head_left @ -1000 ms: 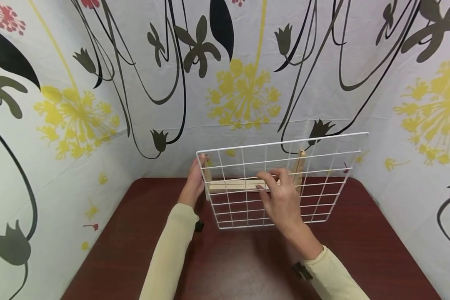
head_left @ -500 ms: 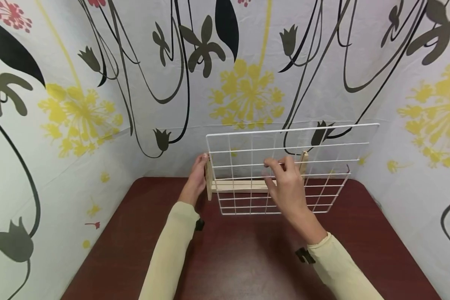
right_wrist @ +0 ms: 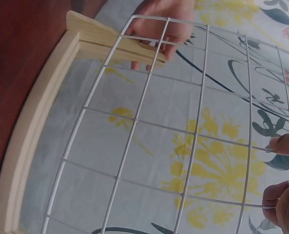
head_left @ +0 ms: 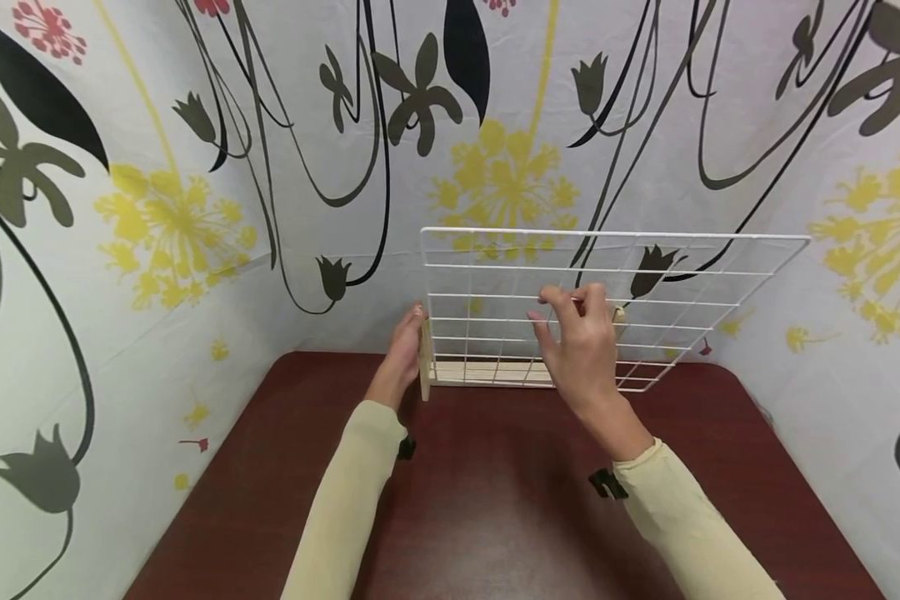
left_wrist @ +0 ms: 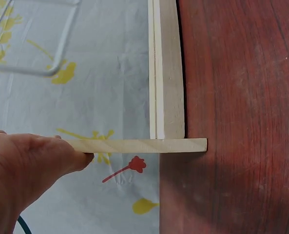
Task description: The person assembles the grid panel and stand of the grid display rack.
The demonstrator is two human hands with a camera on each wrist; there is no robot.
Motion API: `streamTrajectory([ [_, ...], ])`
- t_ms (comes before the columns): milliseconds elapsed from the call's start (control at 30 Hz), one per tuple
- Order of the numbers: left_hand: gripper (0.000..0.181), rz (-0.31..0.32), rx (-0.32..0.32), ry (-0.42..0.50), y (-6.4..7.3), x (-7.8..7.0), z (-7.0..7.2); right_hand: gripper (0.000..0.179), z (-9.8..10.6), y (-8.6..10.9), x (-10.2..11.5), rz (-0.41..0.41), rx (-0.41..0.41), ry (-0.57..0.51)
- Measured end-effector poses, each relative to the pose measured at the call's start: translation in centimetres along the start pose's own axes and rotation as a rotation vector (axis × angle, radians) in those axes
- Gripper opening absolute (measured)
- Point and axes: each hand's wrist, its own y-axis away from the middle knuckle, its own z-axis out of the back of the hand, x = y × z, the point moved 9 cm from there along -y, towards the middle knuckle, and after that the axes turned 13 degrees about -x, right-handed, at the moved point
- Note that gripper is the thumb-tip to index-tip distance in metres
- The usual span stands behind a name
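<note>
A white wire grid panel (head_left: 495, 230) is held up, tilted, by my right hand (head_left: 587, 362), whose fingers pinch its wires. Behind and below it, a pale wooden stand (head_left: 480, 372) rests on the table: a long grooved bar between two upright end pieces. My left hand (head_left: 399, 358) grips the left end piece (left_wrist: 139, 146) near its top. The left wrist view shows the panel's corner (left_wrist: 51, 72) apart from the wood. Through the wires in the right wrist view, the left hand (right_wrist: 176, 22) appears on the end piece. The right end piece (head_left: 619, 318) is largely hidden.
The dark red wooden table (head_left: 480, 500) spreads in front of the stand. A floral-patterned cloth (head_left: 270, 208) encloses the back and sides, close behind the stand.
My right hand has lifted the grid panel, and its lower edge has risen toward the wooden bar as its tilt changed. The left hand has stayed on the stand's end piece.
</note>
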Motion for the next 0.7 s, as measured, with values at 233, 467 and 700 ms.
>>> streamTrajectory([
  [233,0.054,-0.013,0.017,0.001,-0.1,0.1,-0.1,0.029,0.2,-2.1,0.3,-0.002,-0.089,-0.03],
  [467,0.053,-0.007,0.039,-0.002,-0.2,0.5,0.0,0.026,-0.1,-3.9,0.8,-0.004,-0.139,-0.046],
  [700,0.054,-0.005,0.057,0.011,-0.1,0.4,0.1,0.026,-0.4,-5.3,1.5,0.026,-0.209,-0.07],
])
